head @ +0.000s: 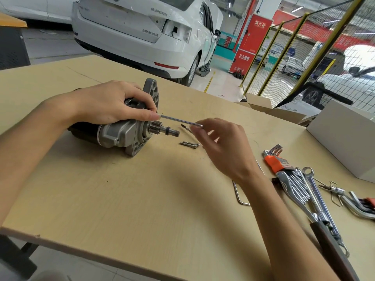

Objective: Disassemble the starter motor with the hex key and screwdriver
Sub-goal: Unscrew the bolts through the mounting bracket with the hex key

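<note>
Steel L-shaped hex key (179,121) is bridging our hands: our right hand (220,142) pinching its bend, our left hand (113,102) gripping the grey-and-black starter motor (121,134) on the plywood table (142,199).

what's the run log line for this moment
left hand steadies starter motor | right hand turns hex key | two bolts out

Workshop interior, head view. A pale wooden tabletop (121,189) fills the foreground. Behind it stands a white sedan (142,31), rear end toward the viewer, one tail lamp removed, on a glossy light floor (221,86) with yellow markings. A red fire-hydrant cabinet (251,43) stands beside a red pipe. At right, a yellow-framed wire-mesh fence (304,51) screens further parked cars. Open cardboard boxes (272,110) sit past the table's far edge.
</note>
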A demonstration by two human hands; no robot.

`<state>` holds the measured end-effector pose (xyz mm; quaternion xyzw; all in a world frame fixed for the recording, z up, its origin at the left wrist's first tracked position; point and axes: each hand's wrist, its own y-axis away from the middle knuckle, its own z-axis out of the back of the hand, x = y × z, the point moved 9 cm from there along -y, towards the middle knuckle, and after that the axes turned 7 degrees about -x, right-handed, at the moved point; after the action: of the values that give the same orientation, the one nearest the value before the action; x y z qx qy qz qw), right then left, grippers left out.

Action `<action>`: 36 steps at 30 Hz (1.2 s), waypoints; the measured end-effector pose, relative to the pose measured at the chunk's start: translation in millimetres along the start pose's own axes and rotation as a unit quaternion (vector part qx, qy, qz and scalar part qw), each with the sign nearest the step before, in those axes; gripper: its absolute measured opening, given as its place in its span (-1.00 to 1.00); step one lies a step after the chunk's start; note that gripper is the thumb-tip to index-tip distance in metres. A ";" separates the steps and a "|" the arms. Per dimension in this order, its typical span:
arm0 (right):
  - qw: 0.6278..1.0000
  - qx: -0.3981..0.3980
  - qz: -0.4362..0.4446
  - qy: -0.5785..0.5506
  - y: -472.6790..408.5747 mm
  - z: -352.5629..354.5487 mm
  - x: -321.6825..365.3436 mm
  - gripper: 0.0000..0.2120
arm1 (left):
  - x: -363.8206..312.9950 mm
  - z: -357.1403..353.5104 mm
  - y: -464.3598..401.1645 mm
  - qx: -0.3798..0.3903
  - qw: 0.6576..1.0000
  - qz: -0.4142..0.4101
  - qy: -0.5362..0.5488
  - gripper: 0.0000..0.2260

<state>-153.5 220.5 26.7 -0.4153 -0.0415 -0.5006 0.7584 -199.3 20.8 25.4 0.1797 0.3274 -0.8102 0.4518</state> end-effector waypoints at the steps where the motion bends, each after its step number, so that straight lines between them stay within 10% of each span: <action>1: 0.999 -0.004 -0.033 0.021 0.2 -0.4 -5.3 -0.74 | -0.3 0.0 -0.1 0.001 1.000 -0.001 -0.002 -0.76; 8: 0.930 0.077 -0.290 -0.213 11.6 -21.8 -37.2 -0.68 | -1.7 0.9 -0.1 0.000 1.000 -0.003 -0.003 -0.76; 17: 0.818 0.179 -0.339 -0.428 16.0 -41.0 -26.0 -0.55 | 0.1 0.2 -0.5 0.000 1.000 0.002 -0.002 -0.76; 25: 0.855 0.138 -0.307 -0.394 14.5 -34.5 -27.5 -0.73 | 0.6 -0.1 -0.8 0.005 1.000 0.000 -0.002 -0.76; 29: 0.978 -0.004 -0.106 -0.182 0.3 -6.7 -9.0 -0.63 | 1.0 -0.3 -1.0 0.007 1.000 0.001 -0.002 -0.75; 36: 0.981 -0.138 0.118 -0.067 3.6 17.5 23.6 -0.78 | 0.9 0.3 -0.5 0.006 1.000 0.000 -0.003 -0.76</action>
<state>-132.9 215.7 47.3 -0.5504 0.0263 -0.3794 0.7433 -200.2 20.2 25.3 0.1801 0.3208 -0.8129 0.4514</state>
